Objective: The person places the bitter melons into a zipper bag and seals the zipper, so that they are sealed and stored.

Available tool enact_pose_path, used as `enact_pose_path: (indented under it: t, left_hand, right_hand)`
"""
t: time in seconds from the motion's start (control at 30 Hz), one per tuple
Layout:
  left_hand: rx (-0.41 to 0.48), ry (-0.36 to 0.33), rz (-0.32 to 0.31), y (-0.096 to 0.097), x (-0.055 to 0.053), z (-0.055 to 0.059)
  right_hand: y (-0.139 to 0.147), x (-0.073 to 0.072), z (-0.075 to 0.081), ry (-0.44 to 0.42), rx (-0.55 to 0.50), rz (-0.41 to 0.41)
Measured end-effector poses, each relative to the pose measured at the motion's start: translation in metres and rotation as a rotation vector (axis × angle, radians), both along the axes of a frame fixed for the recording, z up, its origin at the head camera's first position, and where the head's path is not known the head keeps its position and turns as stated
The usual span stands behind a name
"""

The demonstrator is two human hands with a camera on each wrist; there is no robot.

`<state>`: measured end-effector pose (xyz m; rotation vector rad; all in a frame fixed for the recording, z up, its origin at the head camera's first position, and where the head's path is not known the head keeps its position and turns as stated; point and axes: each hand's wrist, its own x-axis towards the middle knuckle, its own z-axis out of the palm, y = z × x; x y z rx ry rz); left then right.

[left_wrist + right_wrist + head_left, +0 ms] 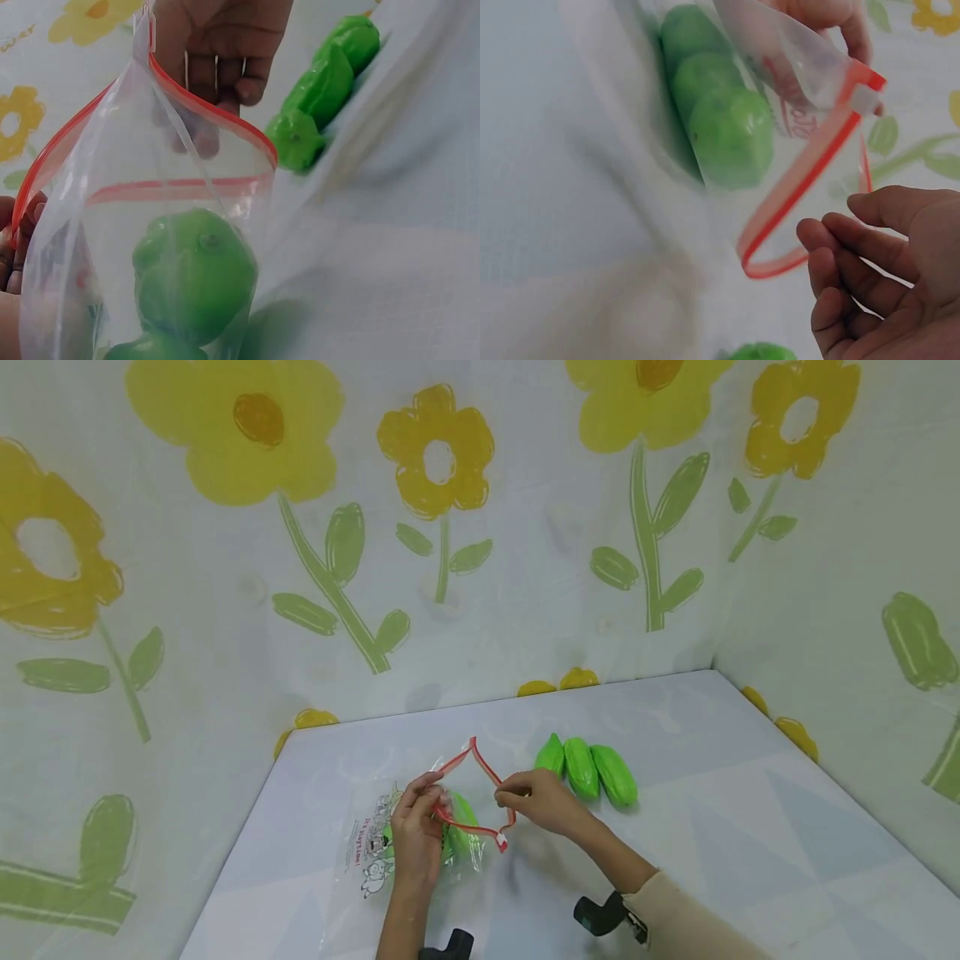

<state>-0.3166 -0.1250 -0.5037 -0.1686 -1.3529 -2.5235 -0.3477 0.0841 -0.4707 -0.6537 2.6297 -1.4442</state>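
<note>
A clear zip bag (375, 852) with a red rim, a white slider and printed cartoon figures stands with its mouth spread wide. My left hand (420, 835) grips the rim on the left side. On the opposite side my right hand (543, 797) pinches the red rim between thumb and fingers, though its exact contact is partly hidden. Inside the bag lie shiny green oblong vegetable-like pieces (731, 139), seen through the film. Three more green oblong pieces (582, 768) lie side by side on the table, just beyond the right hand.
A pale table (735, 793) with faint triangle shapes carries everything. A white cloth with yellow flowers (525, 585) hangs behind it and along its sides. Black wrist mounts (600, 914) sit on the forearms.
</note>
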Motion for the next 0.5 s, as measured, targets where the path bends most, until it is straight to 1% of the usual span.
enact_pose_path:
  t: [0.27,0.5]
  left_hand:
    - [0.032,-0.001,-0.006,0.0,0.001,0.001]
    - [0.032,-0.007,-0.007,-0.002,0.0,0.002]
  right_hand:
    - [0.037,-0.005,0.013,0.051,0.044,-0.135]
    - [0.074,-0.013,0.015,0.123,0.102,-0.235]
